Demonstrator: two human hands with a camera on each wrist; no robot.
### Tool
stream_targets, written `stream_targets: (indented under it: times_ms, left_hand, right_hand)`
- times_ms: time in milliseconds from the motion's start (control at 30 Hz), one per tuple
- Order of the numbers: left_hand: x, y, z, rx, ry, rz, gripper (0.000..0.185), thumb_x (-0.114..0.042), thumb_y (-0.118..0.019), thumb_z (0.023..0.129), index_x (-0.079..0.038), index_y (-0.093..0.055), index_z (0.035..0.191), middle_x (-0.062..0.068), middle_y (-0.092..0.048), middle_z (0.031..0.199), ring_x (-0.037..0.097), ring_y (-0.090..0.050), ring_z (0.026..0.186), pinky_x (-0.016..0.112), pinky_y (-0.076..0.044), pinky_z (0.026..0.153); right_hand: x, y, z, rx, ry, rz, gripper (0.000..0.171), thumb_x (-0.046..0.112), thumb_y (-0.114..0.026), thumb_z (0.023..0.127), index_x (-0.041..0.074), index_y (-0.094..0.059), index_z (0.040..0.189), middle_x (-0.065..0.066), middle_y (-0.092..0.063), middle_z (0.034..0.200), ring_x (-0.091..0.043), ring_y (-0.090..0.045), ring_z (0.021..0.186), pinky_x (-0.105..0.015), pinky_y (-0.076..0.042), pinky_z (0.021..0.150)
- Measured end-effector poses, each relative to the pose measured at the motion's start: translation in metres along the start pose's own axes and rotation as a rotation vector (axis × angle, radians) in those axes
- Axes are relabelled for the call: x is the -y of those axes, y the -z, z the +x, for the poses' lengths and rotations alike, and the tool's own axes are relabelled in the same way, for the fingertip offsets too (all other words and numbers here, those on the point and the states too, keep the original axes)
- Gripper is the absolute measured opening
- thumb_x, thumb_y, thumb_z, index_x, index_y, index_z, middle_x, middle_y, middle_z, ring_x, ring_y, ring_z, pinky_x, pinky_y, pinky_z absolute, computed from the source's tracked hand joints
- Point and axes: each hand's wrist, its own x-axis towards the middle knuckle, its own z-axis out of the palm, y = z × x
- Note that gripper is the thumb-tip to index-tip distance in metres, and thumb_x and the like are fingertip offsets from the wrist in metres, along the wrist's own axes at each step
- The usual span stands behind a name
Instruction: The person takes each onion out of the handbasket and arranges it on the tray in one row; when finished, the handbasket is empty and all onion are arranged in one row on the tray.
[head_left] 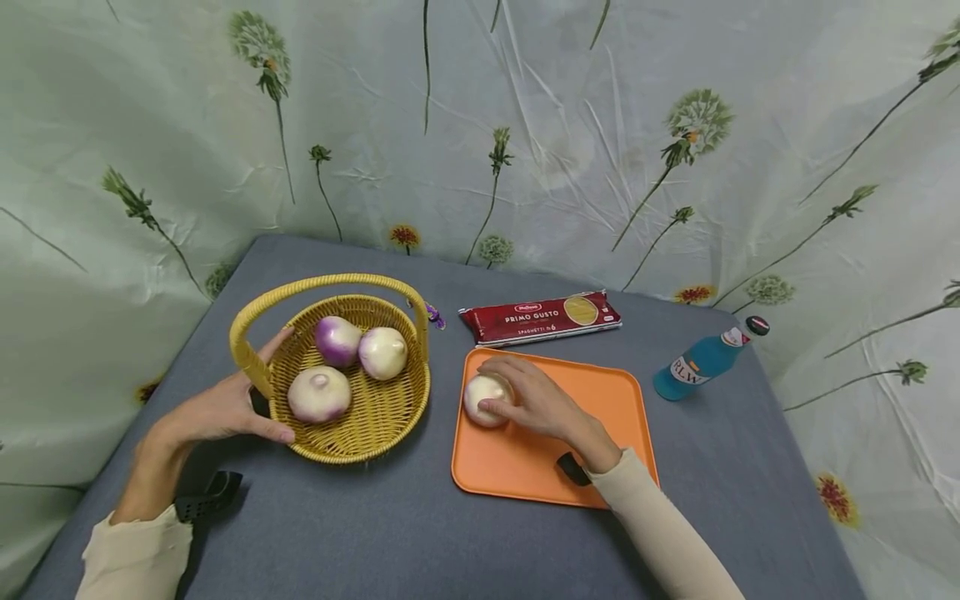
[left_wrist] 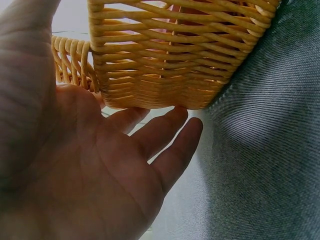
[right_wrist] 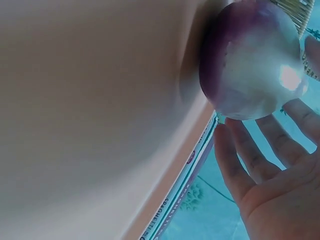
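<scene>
A yellow wicker basket (head_left: 408, 417) with an arched handle stands at the left, holding a purple-and-white turnip (head_left: 337, 340) and two paler turnips. My left hand (head_left: 225, 404) rests at its left side, thumb by the front rim and fingers reaching behind. In the left wrist view, nearly straight fingers (left_wrist: 172, 145) touch the woven wall. Another turnip (right_wrist: 255, 65) rests on the orange tray (head_left: 555, 462), near its left edge. My right hand (head_left: 536, 400) spreads around it, fingers on the far side and thumb in front, with the fingertips right at its surface.
A red spaghetti packet (head_left: 540, 319) lies behind the tray. To the tray's right is a blue bottle (head_left: 705, 362) with a dark cap. A small purple item (head_left: 433, 315) lies behind the basket. Floral fabric (head_left: 570, 150) hangs behind the grey table (head_left: 360, 533).
</scene>
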Motion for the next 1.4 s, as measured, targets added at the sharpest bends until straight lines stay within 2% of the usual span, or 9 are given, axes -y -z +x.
stream_targets:
  times_ms: [367, 667, 867, 1033, 1400]
  left_hand:
    - [0.0, -0.001, -0.001, -0.006, 0.029, -0.002, 0.136, -0.009, -0.089, 0.071, -0.029, 0.011, 0.161, 0.016, 0.005, 0.168, 0.038, -0.011, 0.148, -0.002, -0.017, 0.096]
    - [0.0, -0.002, 0.003, -0.012, 0.026, -0.002, 0.135, -0.01, -0.089, 0.072, -0.03, 0.011, 0.161, 0.017, 0.003, 0.168, 0.038, -0.008, 0.148, -0.002, -0.016, 0.096]
    - [0.004, -0.002, 0.0, -0.01, 0.016, -0.01, 0.135, -0.008, -0.089, 0.072, -0.03, 0.01, 0.161, 0.016, 0.004, 0.168, 0.037, -0.009, 0.148, -0.001, -0.017, 0.096]
    - [0.004, -0.001, -0.002, -0.007, 0.014, -0.017, 0.135, -0.008, -0.089, 0.072, -0.03, 0.01, 0.161, 0.014, 0.005, 0.168, 0.035, -0.011, 0.148, -0.001, -0.018, 0.096]
    - [0.002, -0.001, -0.002, -0.01, 0.025, -0.011, 0.135, -0.008, -0.089, 0.072, -0.031, 0.01, 0.161, 0.014, 0.005, 0.168, 0.044, -0.012, 0.145, -0.001, -0.019, 0.095]
  right_hand:
    - [0.012, 0.006, 0.004, -0.042, 0.049, 0.001, 0.046, 0.033, -0.07, 0.095, 0.01, -0.062, 0.133, -0.005, -0.058, 0.138, -0.022, -0.05, 0.129, -0.045, -0.042, 0.107]
    - [0.032, 0.017, 0.013, 0.004, 0.096, 0.008, 0.043, 0.034, -0.068, 0.096, 0.016, -0.061, 0.135, -0.001, -0.056, 0.14, -0.019, -0.046, 0.135, -0.043, -0.039, 0.111]
    - [0.048, 0.021, 0.024, 0.063, 0.154, 0.027, 0.046, 0.033, -0.068, 0.097, 0.012, -0.059, 0.137, 0.0, -0.057, 0.14, -0.016, -0.047, 0.133, -0.041, -0.039, 0.112]
    - [0.059, 0.017, 0.035, 0.1, 0.209, 0.022, 0.044, 0.031, -0.066, 0.098, 0.011, -0.06, 0.136, -0.002, -0.058, 0.14, -0.017, -0.049, 0.132, -0.04, -0.039, 0.111]
    - [0.086, 0.006, 0.06, 0.129, 0.318, 0.017, 0.045, 0.03, -0.067, 0.097, 0.01, -0.059, 0.137, -0.005, -0.057, 0.14, -0.019, -0.049, 0.132, -0.034, -0.038, 0.112]
